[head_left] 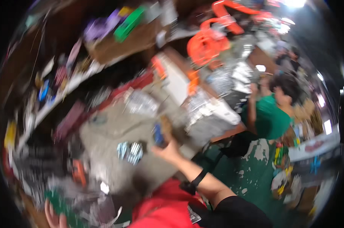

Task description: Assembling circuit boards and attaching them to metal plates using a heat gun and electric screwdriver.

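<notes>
My right hand [168, 150] reaches over the grey worktop [103, 133], a dark band on its wrist. It is closed around a small dark-blue object [158, 133], whose kind is too blurred to tell. A tan-brown piece [166, 124] shows right beside it. On the worktop, left of that hand, lie two small clusters of shiny silvery-blue pieces [134, 153]. My left hand [54, 217] is at the lower left edge, only partly in view, its fingers apart. Close by it is a green strip-like shape [63, 207], and I cannot tell whether they touch.
A clear plastic bag [141, 103] lies farther back on the worktop. Orange reels [206, 45] and a white box [173, 79] stand beyond. A cluttered shelf [71, 85] runs along the left. A person in green [272, 116] works at the right, over a green floor [240, 178].
</notes>
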The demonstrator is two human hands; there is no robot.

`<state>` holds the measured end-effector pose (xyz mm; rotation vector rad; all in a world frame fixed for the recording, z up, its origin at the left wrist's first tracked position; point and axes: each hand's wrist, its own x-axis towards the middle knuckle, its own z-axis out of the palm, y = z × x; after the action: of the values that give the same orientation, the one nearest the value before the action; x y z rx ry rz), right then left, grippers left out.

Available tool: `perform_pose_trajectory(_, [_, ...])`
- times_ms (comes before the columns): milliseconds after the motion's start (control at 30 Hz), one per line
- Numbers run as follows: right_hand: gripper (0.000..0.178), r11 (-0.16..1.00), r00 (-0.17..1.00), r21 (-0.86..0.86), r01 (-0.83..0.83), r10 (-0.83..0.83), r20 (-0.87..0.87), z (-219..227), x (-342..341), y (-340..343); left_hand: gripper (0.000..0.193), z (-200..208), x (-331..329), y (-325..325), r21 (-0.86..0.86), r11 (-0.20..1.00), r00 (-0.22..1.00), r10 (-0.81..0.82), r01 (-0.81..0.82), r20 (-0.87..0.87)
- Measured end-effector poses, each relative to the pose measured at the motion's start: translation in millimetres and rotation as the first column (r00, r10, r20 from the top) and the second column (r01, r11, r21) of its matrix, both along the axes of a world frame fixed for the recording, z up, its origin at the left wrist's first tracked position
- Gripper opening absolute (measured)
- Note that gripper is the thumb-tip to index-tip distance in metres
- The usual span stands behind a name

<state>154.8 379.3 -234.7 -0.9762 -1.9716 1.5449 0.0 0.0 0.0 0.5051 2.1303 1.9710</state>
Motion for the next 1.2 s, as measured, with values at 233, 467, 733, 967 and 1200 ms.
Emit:
perform_pose_trajectory(233, [0.056,0.978,0.957,0.0,-0.21,0.205,-0.205,25,15,18,0.06,-38,56,94,-0.407,0.905,0.97,-0.023,0.122,0.24])
perform_pose_trajectory(467, [0.061,0.947,0.898,-0.003,-0.32,0.303,-0.319,13,12,22,0.051,-182,77,121,-0.154,0.988,0.77,0.121,-0.03,0.627])
perform_pose_trajectory(733, [0.096,0.837,0.758,-0.207,-0.506,0.317,-0.57,2,29,37,0.053,-243,121,99,-0.096,0.995,0.881,0.026,0.022,0.472])
perform_pose_trajectory(967, [0.08,0.873,0.646,-0.128,-0.47,0.242,-0.724,16,46,27,0.049,-275,150,73,-0.552,0.816,0.876,-0.13,-0.172,-0.465])
perform_pose_trajectory(1200, [0.071,0.84,0.534,0.02,-0.542,0.363,-0.764,42,97,27,0.054,-254,158,85,-0.894,0.402,0.7,-0.58,-0.199,-0.417])
